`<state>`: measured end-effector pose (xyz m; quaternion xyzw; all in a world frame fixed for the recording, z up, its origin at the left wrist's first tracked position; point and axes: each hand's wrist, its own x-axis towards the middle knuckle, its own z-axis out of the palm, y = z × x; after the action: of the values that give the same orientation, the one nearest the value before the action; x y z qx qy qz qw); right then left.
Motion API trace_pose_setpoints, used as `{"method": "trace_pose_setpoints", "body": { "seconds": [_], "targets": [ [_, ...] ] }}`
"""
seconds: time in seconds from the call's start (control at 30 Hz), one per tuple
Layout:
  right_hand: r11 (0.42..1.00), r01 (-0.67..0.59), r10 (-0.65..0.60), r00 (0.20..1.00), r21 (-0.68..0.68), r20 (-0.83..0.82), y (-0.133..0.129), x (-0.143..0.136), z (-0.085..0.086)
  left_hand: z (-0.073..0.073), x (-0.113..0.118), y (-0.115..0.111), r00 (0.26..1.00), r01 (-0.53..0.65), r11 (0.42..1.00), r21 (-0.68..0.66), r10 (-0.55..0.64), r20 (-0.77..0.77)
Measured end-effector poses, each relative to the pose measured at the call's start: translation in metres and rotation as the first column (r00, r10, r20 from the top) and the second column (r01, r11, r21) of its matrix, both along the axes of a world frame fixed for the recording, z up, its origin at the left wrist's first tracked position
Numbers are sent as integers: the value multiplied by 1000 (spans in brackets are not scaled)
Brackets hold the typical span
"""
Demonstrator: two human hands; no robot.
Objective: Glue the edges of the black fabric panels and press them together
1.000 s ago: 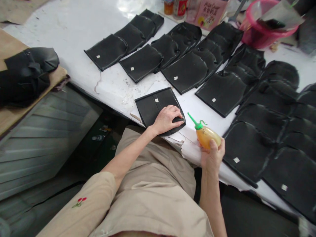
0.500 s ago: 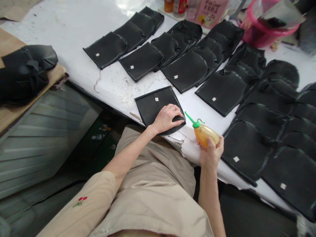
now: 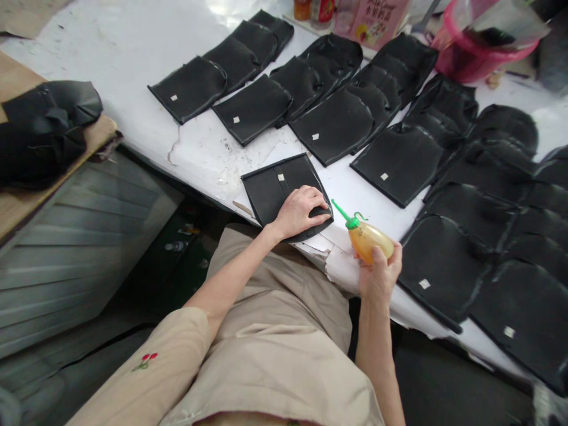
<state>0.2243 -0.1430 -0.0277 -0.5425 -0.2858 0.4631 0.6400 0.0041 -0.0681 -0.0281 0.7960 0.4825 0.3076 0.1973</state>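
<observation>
Clearly, our left hand point(image 3: 300, 210), fingers bent, any pinch unclear, lay on the black piece point(image 3: 268, 190); right of it, our right hand point(image 3: 381, 271), fingers wrapped, held the bottle point(image 3: 369, 239). Oversqueezing risked flooding the piece.

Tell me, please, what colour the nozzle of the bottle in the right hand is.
The nozzle is bright green; the head view shows it best.

white tabletop point(image 3: 119, 65), scuffed | light glare point(image 3: 226, 7) toward far edge | brown board point(image 3: 15, 74) at left | grey slatted panel point(image 3: 89, 242) below
</observation>
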Motion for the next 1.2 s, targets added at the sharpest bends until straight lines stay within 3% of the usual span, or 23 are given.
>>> {"method": "trace_pose_setpoints", "body": {
  "seconds": [1.2],
  "targets": [
    [1000, -11, 11, 1000, 2, 11, 0, 1, -1, 1, 0, -1, 1000, -3, 1000, -1, 3, -10]
  ]
}}
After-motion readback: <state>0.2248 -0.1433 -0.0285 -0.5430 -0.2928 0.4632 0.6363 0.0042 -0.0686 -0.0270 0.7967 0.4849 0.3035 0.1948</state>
